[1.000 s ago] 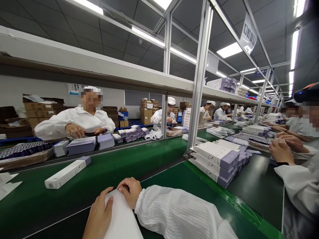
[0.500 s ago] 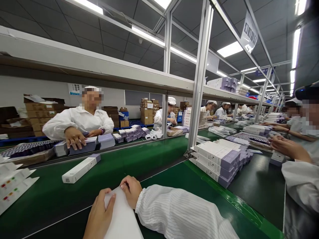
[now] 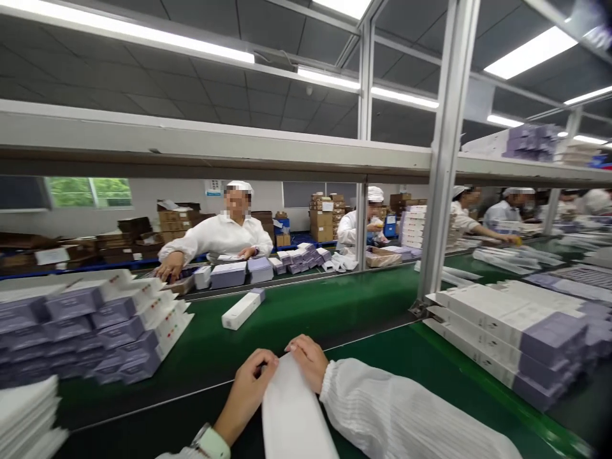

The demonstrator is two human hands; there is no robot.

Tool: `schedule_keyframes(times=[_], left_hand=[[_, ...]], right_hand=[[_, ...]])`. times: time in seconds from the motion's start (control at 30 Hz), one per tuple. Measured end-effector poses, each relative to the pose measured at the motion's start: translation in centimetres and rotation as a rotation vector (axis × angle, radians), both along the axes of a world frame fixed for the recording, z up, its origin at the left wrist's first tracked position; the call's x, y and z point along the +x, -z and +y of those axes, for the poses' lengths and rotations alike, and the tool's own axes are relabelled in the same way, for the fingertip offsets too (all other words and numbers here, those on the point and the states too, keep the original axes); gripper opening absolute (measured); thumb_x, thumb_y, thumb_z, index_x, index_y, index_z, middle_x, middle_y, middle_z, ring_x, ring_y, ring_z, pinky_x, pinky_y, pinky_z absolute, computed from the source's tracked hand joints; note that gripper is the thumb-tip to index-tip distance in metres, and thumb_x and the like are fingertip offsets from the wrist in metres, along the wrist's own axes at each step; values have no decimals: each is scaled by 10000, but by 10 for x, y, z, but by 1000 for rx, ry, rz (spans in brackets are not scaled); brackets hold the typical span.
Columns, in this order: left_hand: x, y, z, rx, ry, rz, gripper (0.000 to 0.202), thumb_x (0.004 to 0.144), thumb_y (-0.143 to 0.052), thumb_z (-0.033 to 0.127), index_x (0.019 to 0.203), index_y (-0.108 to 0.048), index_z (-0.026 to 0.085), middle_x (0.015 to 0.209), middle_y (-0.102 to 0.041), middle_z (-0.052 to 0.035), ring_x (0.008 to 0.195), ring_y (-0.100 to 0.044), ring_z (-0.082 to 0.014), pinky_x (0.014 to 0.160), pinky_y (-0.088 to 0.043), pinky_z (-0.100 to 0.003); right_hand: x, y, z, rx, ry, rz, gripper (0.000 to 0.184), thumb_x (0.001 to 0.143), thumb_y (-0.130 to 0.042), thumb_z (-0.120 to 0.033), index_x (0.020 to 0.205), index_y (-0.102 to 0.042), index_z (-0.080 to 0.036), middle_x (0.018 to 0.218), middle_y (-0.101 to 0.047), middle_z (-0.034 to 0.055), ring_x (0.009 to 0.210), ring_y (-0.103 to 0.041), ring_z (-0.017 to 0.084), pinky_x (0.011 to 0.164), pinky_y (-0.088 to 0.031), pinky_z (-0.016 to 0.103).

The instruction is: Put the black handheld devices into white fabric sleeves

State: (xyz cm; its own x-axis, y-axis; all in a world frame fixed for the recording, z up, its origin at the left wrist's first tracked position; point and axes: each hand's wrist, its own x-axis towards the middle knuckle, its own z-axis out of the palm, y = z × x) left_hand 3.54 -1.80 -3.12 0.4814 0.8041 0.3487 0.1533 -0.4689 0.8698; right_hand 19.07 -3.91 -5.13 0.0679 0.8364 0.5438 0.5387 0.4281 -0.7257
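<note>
Here's the left hand (image 3: pixel 248 382), curled in tight, thumb and fingers pinching the far left corner of a white strip (image 3: pixel 297 414); beside it the right hand (image 3: pixel 308 362) bends its fingers over the far right corner — both closed on the same end. The strip runs down from there and out of view at the bottom, in front of the wearer; its material, I can't tell. Danger here: an uneven pull between the two could crease or tear that end, and a loosened pinch could let a corner slip.

Across the scene now: pale stacked sheets (image 3: pixel 26 414) low at far left, then a pile of purple-ended cartons (image 3: pixel 86 325) crowding that side, flaps open — a wide left elbow could topple it. Beyond the hands, one lone carton (image 3: pixel 241 310) lies on the green belt (image 3: pixel 301 303), a co-worker (image 3: pixel 234 229) opposite. Further right, a metal post (image 3: pixel 442 159) rises at the belt's edge, and just past it stacked boxes (image 3: pixel 516 338) on the bench (image 3: pixel 382 349) block any long sweep to the right
</note>
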Motion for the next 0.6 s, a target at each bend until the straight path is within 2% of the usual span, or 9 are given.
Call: schedule_keyframes(times=[0.1,0.23,0.37,0.47,0.6], left_hand=[[1,-3,-3,25,27,-56,225,750,-465,319,588,-443,164,745,-484,-22,743,-464,-160,667,-343,-247],[1,-2,-1,-29,40,-73,276,742,-487,327,534,-431,154,753,-483,-29,754,-462,-161,668,-338,-249],[0,2,6,-93,64,-95,303,742,-495,344,521,-433,146,761,-475,-29,751,-462,-155,657,-338,-243],[0,4,9,-107,78,-84,307,746,-494,351,526,-447,142,770,-474,-30,754,-463,-152,661,-341,-240],[0,4,7,-93,71,-14,298,757,-470,375,573,-512,144,781,-489,-34,753,-464,-154,662,-349,-244]], right_hand=[[2,-3,1,-1,-96,92,180,779,-397,-222,685,-538,-163,797,-544,44,794,-485,145,718,-361,275],[4,-5,1,-31,-269,194,83,731,-500,-240,688,-515,-171,869,-523,36,849,-484,148,721,-358,269],[5,-2,5,-124,-434,166,194,642,-609,-256,541,-487,-144,842,-544,43,824,-494,162,749,-347,288],[6,-4,6,-159,-509,248,178,608,-637,-257,654,-498,-156,810,-549,27,779,-494,148,721,-359,282],[8,-8,4,-224,-552,265,307,565,-659,-232,822,-504,-168,744,-505,-5,676,-465,114,623,-365,242]])
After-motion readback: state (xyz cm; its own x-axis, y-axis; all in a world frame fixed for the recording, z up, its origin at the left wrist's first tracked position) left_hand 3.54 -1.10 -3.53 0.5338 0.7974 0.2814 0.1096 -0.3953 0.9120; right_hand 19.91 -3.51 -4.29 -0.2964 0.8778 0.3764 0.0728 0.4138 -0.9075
